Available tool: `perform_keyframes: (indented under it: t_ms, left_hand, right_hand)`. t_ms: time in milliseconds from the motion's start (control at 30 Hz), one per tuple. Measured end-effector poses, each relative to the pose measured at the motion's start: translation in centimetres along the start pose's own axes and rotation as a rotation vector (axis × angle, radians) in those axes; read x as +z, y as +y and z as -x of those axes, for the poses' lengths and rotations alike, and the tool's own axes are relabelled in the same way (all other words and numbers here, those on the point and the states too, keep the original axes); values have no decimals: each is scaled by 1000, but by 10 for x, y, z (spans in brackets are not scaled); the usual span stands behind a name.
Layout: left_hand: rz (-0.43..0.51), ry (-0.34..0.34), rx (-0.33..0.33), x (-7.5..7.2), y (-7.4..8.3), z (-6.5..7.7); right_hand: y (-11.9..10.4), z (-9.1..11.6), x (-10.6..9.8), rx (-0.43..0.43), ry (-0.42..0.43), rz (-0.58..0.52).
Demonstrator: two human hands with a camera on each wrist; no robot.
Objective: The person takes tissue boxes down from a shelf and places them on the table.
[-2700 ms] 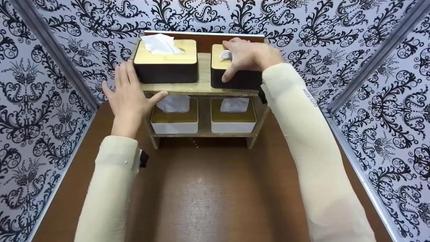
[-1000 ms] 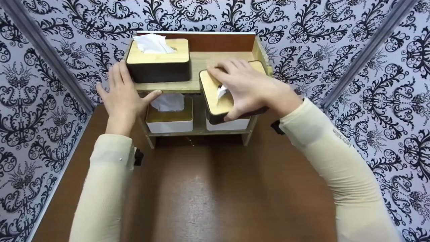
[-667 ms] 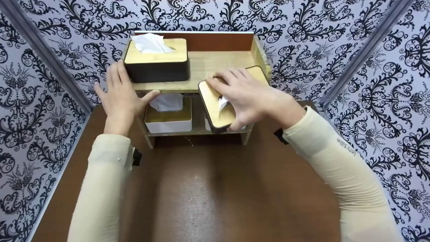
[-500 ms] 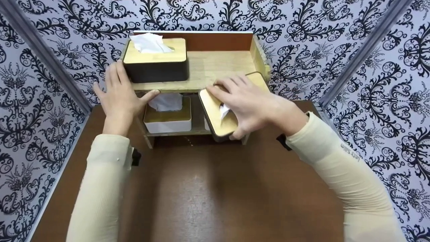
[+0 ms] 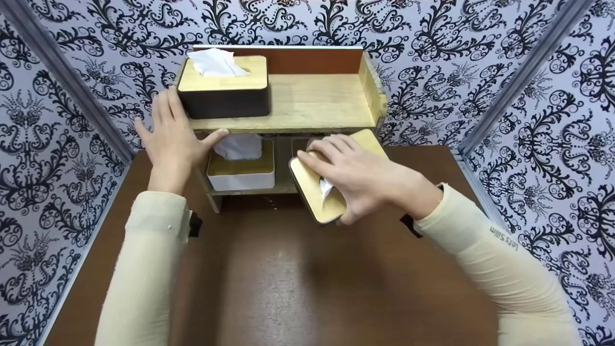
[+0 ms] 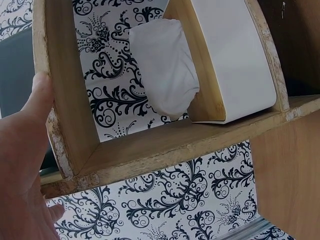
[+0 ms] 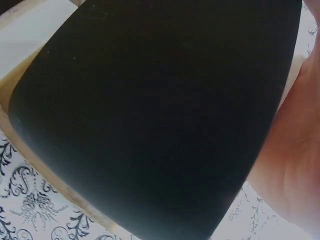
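In the head view my right hand (image 5: 358,178) grips a black tissue box with a light wooden lid (image 5: 310,190), fingers on the far edge and thumb on the near one. The box is turned at an angle in front of the shelf, a tissue poking from its slot. Its dark side (image 7: 150,110) fills most of the right wrist view. My left hand (image 5: 170,137) rests against the left side of the wooden shelf unit (image 5: 322,98), fingers straight, thumb on the front edge. Beside it stands another black tissue box (image 5: 223,103) on the top board.
A white tissue box (image 5: 242,180) with a wooden lid sits on the lower board at left. The held box and hand hide the lower right part. Brown table (image 5: 269,278) extends in front; patterned walls (image 5: 480,72) enclose the back and sides.
My right hand has lifted the black tissue box off the top board's right side and brought it forward and down, turning it on the way. My left hand stays on the shelf.
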State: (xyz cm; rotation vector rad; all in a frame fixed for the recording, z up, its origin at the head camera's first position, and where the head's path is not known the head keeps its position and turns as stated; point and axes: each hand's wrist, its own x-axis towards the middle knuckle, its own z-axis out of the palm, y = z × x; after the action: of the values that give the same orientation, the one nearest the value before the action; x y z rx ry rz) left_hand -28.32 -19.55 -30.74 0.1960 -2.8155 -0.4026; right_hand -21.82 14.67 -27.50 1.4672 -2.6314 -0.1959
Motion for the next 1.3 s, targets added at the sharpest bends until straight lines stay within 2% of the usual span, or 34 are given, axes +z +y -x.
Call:
perform_keyframes:
  t_ms: [400,700,933,1300]
  left_hand:
    - [-4,-2,1,1,2,1]
    - [-14,-5,4,1,3,0]
    - [-27,-13,0,1,1,-1]
    - [-36,-26,1,0,0,-1]
  right_hand:
    - [8,12,35,-29,38,-63]
    - [19,30,62,7,22,-62]
    - [21,41,79,45,-31,-78]
    - [35,66,116,92,-64,-120]
